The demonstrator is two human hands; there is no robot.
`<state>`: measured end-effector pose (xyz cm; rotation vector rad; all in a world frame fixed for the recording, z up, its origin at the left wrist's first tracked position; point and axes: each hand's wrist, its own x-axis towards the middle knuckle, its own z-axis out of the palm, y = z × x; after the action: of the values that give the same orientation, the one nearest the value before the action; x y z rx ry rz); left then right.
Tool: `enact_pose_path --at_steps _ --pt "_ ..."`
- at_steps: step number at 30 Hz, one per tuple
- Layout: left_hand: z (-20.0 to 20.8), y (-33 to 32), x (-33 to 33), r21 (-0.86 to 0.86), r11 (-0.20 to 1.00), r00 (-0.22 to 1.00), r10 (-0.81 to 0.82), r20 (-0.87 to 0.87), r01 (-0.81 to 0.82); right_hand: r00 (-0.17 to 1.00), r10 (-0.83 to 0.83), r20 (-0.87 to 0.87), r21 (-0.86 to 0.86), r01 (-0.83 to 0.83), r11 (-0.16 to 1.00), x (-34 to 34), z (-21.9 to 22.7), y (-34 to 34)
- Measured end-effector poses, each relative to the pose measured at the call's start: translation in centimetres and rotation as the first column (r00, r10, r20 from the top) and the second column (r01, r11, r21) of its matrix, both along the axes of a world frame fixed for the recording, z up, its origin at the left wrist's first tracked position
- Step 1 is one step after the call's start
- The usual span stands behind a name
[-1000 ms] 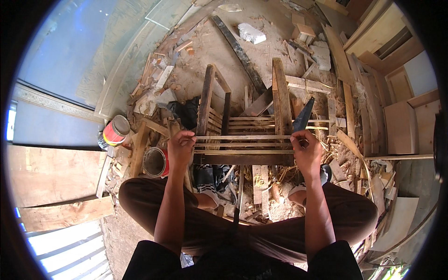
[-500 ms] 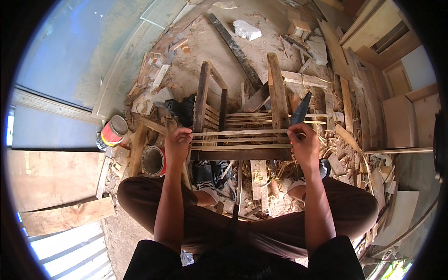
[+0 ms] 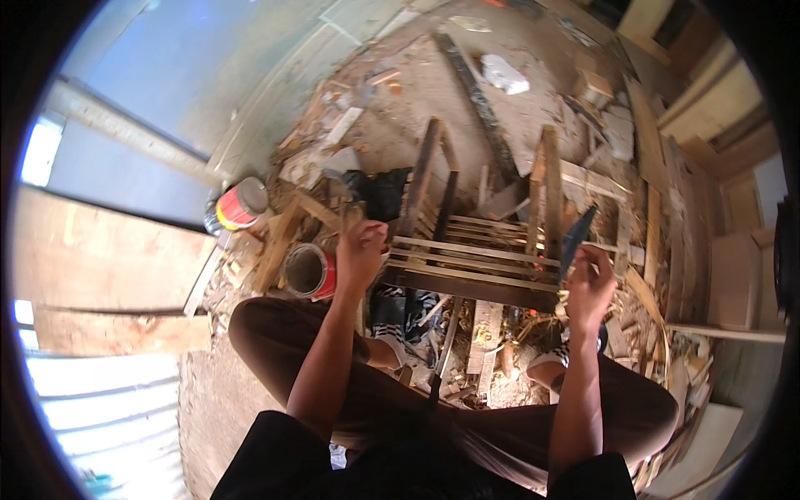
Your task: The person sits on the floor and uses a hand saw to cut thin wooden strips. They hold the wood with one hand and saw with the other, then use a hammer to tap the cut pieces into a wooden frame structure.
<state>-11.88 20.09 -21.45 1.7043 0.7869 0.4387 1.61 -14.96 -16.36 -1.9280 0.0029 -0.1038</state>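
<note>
A small wooden frame (image 3: 483, 285) with upright legs and thin slats stands on the ground before me. Pale slats (image 3: 475, 252) run across its near side. Beside their left end is my left hand (image 3: 362, 252), raised, with its fingers drawn together; anything between them is hidden. My right hand (image 3: 590, 287) hovers by the frame's right end, its bent fingers loosely apart and nothing visible in them. A dark saw-like blade (image 3: 579, 236) stands just beyond that hand, close to the right leg; its lower end is hidden.
A red paint can (image 3: 310, 272) is left of the frame, and another can (image 3: 242, 202) lies farther left. A long dark beam (image 3: 477, 100) and a white block (image 3: 505, 74) lie beyond. Wood scraps and shavings surround my feet. Boards (image 3: 733, 283) line the right side.
Both hands have come away from the slat ends they were touching. The view has shifted, so the frame now sits farther right and tilted.
</note>
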Motion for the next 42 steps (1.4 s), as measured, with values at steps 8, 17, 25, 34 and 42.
enact_pose_path --at_steps 8,17,25,34,42 --pt "-1.7 3.6 -4.4 0.031 0.996 0.996 0.079 -0.047 -0.078 0.868 0.355 0.348 0.125 -0.418 0.900 -6.4 1.8 6.5" --pt "-8.1 4.3 -6.7 0.205 0.968 0.887 -0.032 -0.462 0.142 0.240 0.701 -0.672 -0.150 -0.971 0.189 -17.0 -23.0 10.4" --pt "-7.3 0.3 -6.6 0.223 0.937 0.868 -0.133 -0.478 0.267 0.247 0.610 -0.753 -0.225 -0.968 0.115 -19.6 -36.8 9.8" --pt "-7.8 -2.4 -4.8 0.438 0.765 0.879 -0.368 -0.304 0.472 0.453 0.578 -0.679 0.358 -0.483 0.799 -16.2 -41.0 8.5" --pt "-4.8 -5.3 -9.3 0.062 0.958 0.877 -0.228 -0.424 0.279 0.409 0.476 -0.778 0.585 0.199 0.786 -17.0 -29.5 10.4"
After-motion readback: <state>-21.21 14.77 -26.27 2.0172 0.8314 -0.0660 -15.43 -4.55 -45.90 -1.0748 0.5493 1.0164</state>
